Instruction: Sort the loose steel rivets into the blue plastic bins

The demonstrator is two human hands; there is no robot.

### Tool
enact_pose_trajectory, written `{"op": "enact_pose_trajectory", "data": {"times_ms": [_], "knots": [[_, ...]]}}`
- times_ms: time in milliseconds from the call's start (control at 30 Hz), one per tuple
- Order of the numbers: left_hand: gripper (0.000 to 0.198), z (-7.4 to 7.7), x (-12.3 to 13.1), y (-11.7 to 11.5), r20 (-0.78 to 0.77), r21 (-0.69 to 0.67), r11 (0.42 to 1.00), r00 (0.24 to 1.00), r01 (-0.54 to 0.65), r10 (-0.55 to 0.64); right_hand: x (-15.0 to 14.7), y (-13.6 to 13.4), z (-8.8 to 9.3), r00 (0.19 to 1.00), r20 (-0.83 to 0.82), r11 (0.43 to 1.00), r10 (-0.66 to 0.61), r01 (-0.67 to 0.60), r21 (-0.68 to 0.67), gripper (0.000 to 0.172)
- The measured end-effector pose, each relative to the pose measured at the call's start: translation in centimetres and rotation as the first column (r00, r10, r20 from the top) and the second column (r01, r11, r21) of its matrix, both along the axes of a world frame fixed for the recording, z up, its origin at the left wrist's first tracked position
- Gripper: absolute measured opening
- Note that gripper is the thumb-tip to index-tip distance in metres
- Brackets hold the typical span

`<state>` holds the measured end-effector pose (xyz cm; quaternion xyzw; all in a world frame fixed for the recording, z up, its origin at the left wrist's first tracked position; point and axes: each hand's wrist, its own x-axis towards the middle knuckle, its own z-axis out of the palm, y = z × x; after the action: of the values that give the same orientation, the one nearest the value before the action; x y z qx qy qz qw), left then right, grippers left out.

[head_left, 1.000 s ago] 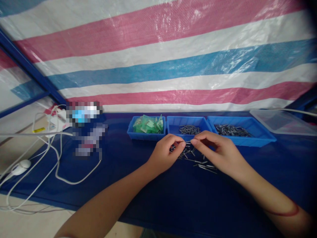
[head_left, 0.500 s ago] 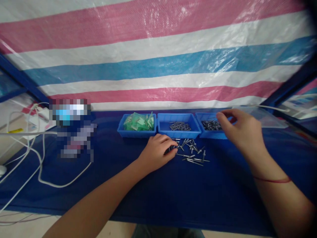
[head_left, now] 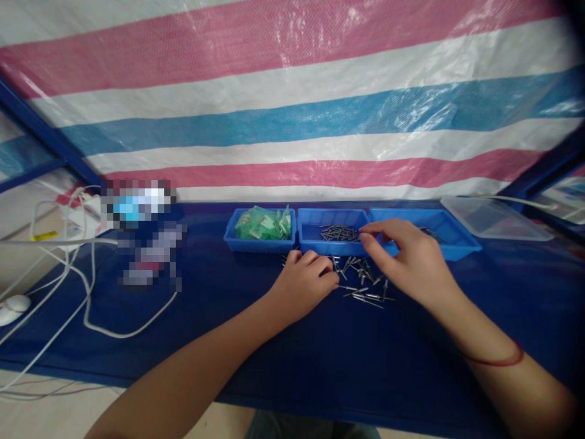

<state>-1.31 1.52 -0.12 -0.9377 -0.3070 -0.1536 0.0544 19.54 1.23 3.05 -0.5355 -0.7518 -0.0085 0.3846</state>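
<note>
My left hand [head_left: 304, 279] rests on the blue table with its fingers curled shut, right beside a loose pile of small metal pins [head_left: 363, 283]; what it holds is hidden. My right hand [head_left: 404, 262] hovers over the pile. Its thumb and forefinger are pinched together at the front edge of the middle blue bin [head_left: 311, 214], which holds more pins. What sits in the pinch is too small to name.
A blue bin [head_left: 231, 239] of green plastic pieces stands to the left of the middle bin, and a third blue bin [head_left: 459, 250] with pins to its right. A clear lid [head_left: 496, 219] lies far right. White cables [head_left: 91, 311], a mouse [head_left: 13, 302] and a blurred object [head_left: 141, 231] lie left. A striped tarp hangs behind.
My right hand went from the pile to the right bin and has come back over the middle bin's front edge. My left hand has stayed by the pile.
</note>
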Motion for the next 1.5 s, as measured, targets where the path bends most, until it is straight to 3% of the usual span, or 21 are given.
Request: {"op": "enact_pose_trajectory", "data": {"times_ms": [133, 267, 467, 600, 800, 933, 1133, 1267, 1500], "knots": [[0.020, 0.0, 0.2, -0.1, -0.027, 0.073, 0.997, 1.000, -0.006, 0.008, -0.2, -0.2, 0.2, 0.982, 0.037, 0.980, 0.187, -0.183, -0.082, 0.013], [0.022, 0.3, 0.1, -0.1, -0.057, 0.053, 0.998, 0.998, -0.031, 0.034, -0.2, -0.3, 0.3, 0.907, 0.110, 0.896, 0.406, -0.371, -0.245, 0.010], [0.022, 0.3, -0.1, -0.2, -0.060, -0.029, 0.998, 0.997, -0.058, 0.056, -0.4, -0.3, -0.8, 0.842, 0.203, 0.813, 0.500, -0.377, -0.444, 0.010], [0.021, 0.3, -0.1, -0.2, -0.041, -0.065, 0.996, 0.998, -0.057, 0.054, -0.6, -0.2, -1.4, 0.825, 0.191, 0.774, 0.532, -0.383, -0.504, 0.008], [0.025, 0.8, -0.4, 0.1, 0.058, -0.165, 0.986, 0.998, -0.020, 0.030, -0.6, -0.5, -1.0, 0.847, 0.156, 0.792, 0.508, -0.389, -0.471, 0.011], [0.025, 1.1, -0.6, 0.4, 0.209, -0.260, 0.966, 0.976, 0.003, 0.053, -0.9, -0.7, -0.2, 0.890, 0.005, 0.802, 0.456, -0.408, -0.436, 0.013], [0.016, 1.2, -0.2, 0.3, 0.506, -0.443, 0.893, 0.842, 0.071, 0.184, -1.8, -1.0, 0.2, 0.912, -0.243, 0.810, 0.330, -0.406, -0.424, 0.016], [0.019, 1.3, 0.1, 0.0, 0.620, -0.535, 0.837, 0.727, 0.115, 0.296, -2.1, -1.2, 0.1, 0.876, -0.382, 0.769, 0.293, -0.454, -0.450, 0.019], [0.018, 1.5, -0.1, 0.0, 0.673, -0.536, 0.834, 0.663, 0.131, 0.328, -2.2, -1.2, 0.2, 0.787, -0.549, 0.643, 0.280, -0.579, -0.502, 0.028]]}}
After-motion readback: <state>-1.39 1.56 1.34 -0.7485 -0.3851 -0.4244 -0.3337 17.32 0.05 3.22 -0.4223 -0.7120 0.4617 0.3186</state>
